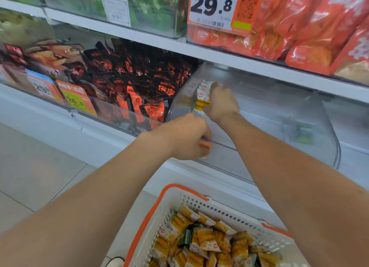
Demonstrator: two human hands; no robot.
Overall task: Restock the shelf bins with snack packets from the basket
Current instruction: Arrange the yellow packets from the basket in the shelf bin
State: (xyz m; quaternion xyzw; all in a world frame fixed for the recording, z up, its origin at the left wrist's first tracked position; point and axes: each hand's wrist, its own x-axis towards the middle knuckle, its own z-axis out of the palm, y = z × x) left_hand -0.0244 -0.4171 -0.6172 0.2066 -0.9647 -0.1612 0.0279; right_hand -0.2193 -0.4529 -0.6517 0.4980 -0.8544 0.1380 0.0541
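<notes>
My right hand (222,103) grips a bunch of yellow-and-white snack packets (202,99) inside a clear, nearly bare shelf bin (311,139), close to the bin's left wall. My left hand (187,137) is curled over the bin's front lip, where an orange tag (205,144) shows under its fingers. Below, a white basket with orange rim (179,189) holds several yellow packets (207,244) and a green one (185,239).
The bin to the left is full of black-and-orange packets (139,83), with price tags (77,99) on its front. The shelf above carries red-orange bags (299,27), green bags (143,5) and a 29.8 price card (213,7). Pale floor tiles (40,177) lie at the left.
</notes>
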